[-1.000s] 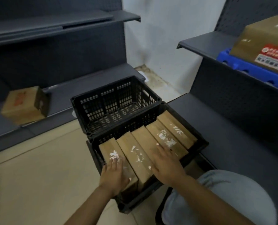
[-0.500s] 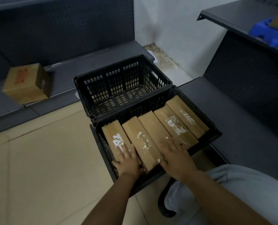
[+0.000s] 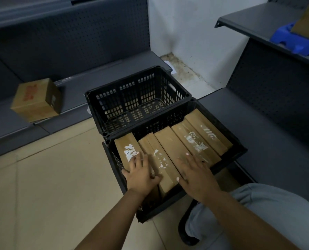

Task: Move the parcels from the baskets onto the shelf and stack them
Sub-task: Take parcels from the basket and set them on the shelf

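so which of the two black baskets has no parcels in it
The far basket, the one farther from the hands: its slatted floor shows bare, while the near basket holds the parcels.

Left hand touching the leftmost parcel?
Touching. Head view: left hand lies on the leftmost parcel, fingers spread over its near end.

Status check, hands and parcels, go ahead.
Left hand and right hand flat on brown cardboard parcels in near black plastic basket. None lifted. Nothing blocking.

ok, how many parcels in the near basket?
5 visible, upright side by side in the near basket: far left, second, middle, fourth, far right. More may lie hidden underneath.
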`<state>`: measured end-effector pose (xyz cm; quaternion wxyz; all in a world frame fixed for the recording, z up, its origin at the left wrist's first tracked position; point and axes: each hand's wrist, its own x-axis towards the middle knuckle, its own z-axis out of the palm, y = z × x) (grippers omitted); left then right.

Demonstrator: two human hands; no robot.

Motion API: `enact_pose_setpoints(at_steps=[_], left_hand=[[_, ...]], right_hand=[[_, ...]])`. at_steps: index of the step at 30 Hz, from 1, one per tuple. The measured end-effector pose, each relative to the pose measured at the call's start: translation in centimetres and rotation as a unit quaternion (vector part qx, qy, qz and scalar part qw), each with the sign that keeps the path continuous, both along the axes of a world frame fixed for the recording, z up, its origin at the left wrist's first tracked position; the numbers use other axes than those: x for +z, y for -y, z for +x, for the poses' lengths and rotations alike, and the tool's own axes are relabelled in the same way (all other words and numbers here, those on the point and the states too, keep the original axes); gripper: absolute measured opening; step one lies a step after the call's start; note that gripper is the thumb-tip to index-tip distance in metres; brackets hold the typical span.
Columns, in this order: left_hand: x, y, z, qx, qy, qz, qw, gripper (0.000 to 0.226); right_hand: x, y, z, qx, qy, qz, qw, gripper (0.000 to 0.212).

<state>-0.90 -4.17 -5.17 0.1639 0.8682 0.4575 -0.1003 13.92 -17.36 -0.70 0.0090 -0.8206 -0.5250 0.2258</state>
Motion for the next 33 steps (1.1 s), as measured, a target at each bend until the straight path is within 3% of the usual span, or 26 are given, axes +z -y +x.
enact_pose_setpoints(at_steps=[10,15,19,27,33], left_hand=[[11.9,1.1,-0.6,-0.064,0.031,0.138,0.988,0.084],[17.7,3.7,1.9,-0.184,0.001,0.233,0.955,0.084],[16.9,6.8,6.9,-0.308,-0.053,0.263,0.913,0.076],[12.1,10.9,13.7,-0.462,-0.147,0.283,0.827,0.056],[9.7,8.0,13.2,-0.423,-0.103,0.177,0.883,0.06]], right_hand=[[4.3,1.8,0.6,-0.023,0.007,0.063,0.998,0.065],[7.5,3.6,2.5,-0.063,0.04,0.12,0.99,0.078],[10.8,6.4,4.4,-0.104,0.078,0.158,0.979,0.063],[11.7,13.4,8.2,-0.192,0.067,0.148,0.968,0.069],[10.3,12.4,9.2,-0.186,0.043,0.109,0.976,0.069]])
